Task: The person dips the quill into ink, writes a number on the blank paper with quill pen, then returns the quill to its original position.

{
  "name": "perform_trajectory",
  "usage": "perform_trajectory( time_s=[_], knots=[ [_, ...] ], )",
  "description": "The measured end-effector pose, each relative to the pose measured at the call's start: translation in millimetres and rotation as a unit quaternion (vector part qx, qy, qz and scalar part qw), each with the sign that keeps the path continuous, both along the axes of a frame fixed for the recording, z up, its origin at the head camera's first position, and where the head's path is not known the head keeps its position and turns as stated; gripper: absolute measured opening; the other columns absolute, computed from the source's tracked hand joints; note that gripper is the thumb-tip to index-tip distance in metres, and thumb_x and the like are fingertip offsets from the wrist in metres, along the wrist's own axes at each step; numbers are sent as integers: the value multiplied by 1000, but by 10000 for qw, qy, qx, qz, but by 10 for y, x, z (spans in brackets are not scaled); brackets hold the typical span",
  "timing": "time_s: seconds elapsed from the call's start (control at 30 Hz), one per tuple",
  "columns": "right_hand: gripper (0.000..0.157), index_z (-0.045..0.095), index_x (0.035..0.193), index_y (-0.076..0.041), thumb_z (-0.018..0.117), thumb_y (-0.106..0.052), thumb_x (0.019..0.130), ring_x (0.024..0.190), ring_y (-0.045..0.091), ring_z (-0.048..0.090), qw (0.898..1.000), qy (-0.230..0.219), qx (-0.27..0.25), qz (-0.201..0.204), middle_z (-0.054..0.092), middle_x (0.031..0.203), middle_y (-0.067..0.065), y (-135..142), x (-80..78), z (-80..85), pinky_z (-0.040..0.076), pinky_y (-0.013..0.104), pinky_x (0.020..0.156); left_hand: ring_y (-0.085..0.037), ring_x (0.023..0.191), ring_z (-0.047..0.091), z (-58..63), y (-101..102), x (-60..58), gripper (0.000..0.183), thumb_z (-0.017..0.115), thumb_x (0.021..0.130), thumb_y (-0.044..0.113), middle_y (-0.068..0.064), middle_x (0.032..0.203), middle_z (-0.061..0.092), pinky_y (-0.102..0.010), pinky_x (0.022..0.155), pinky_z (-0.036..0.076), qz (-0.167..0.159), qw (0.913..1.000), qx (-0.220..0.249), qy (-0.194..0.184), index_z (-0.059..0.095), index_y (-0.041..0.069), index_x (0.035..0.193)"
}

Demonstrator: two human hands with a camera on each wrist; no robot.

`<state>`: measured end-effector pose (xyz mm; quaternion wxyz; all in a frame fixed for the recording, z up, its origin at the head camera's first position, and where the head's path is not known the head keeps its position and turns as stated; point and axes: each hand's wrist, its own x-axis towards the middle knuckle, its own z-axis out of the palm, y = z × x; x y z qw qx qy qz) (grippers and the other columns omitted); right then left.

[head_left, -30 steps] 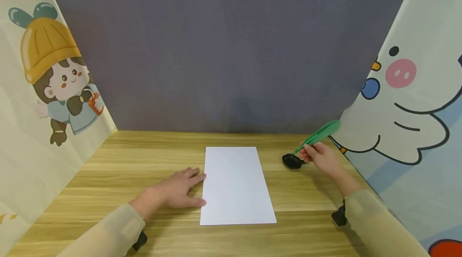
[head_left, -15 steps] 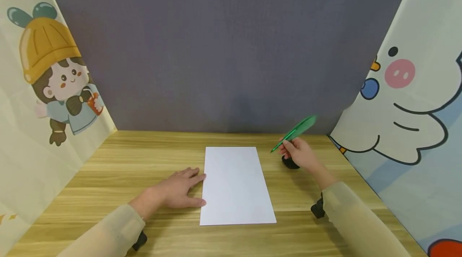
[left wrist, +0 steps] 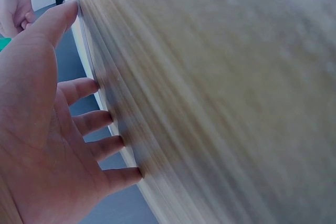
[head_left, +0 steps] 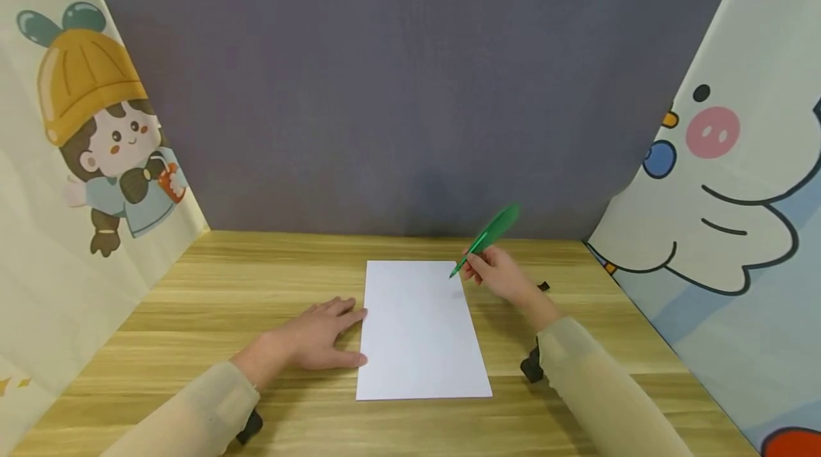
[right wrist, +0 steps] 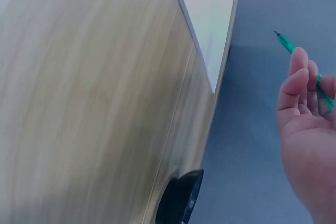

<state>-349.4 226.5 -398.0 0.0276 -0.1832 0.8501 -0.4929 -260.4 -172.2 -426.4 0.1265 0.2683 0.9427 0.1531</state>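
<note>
A green feather-shaped pen [head_left: 492,230] is pinched in my right hand [head_left: 503,275], feather end up. Its tip overlaps the upper right corner of a white paper sheet [head_left: 420,336] in the head view. The right wrist view shows the dark tip of the pen [right wrist: 285,41] pointing out past the fingers, above the table. My left hand [head_left: 316,341] rests on the table with fingers spread, the thumb and index finger at the sheet's left edge. A black cup-like pen base [right wrist: 180,198] stands on the table; in the head view my right arm mostly hides it.
The wood-grain table [head_left: 244,271] runs back to a dark grey panel [head_left: 398,86]. Cartoon-printed sheets stand at both sides, with a white figure [head_left: 763,179] on the right. A black wrist device [head_left: 532,366] sits under the right sleeve.
My right hand has lifted the pen out of the black base and carried it left to the paper's upper right corner. The left hand and the paper stay in place.
</note>
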Motion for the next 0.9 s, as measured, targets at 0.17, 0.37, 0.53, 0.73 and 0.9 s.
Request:
perform_trajectory(
  time_s=[0.17, 0.37, 0.53, 0.73, 0.9],
  knots=[
    [31, 62, 136, 7, 47, -13, 118, 104, 49, 71, 10000, -7, 22, 49, 72, 113, 28, -95, -26, -24, 61, 42, 79, -48, 167, 25, 8, 6, 3, 94, 66, 99, 74, -19, 180, 29, -72, 134, 22, -3, 10000, -27, 47, 41, 20, 172],
    [29, 64, 134, 6, 48, -11, 117, 96, 49, 70, 10000, 36, 9, 31, 72, 106, 24, -205, -53, -39, 58, 42, 74, -49, 167, 25, 2, -1, 2, 95, 66, 98, 74, -20, 180, 29, -71, 134, 22, -16, 10000, -39, 72, 41, 19, 171],
    [28, 64, 134, 5, 48, -12, 118, 98, 50, 69, 10000, 21, -11, 36, 72, 107, 23, -259, -78, -65, 58, 45, 76, -48, 167, 25, 4, 0, 3, 95, 66, 98, 74, -20, 180, 29, -71, 134, 21, -9, 10000, -44, 63, 41, 19, 171],
    [29, 65, 135, 4, 49, -13, 117, 99, 41, 73, 10000, 8, -13, -66, 71, 114, 32, -311, -144, -114, 60, 49, 81, -47, 167, 25, 7, 6, 5, 95, 66, 98, 74, -19, 180, 29, -71, 134, 22, 7, 10000, -43, 47, 41, 20, 171],
    [35, 63, 140, 9, 49, -14, 117, 95, 25, 75, 9998, -22, 15, -191, 72, 116, 30, -330, -206, -153, 61, 50, 85, -48, 167, 26, 10, 8, 7, 95, 66, 98, 74, -19, 180, 29, -71, 134, 23, -14, 10000, -48, 57, 40, 19, 172]
  ],
)
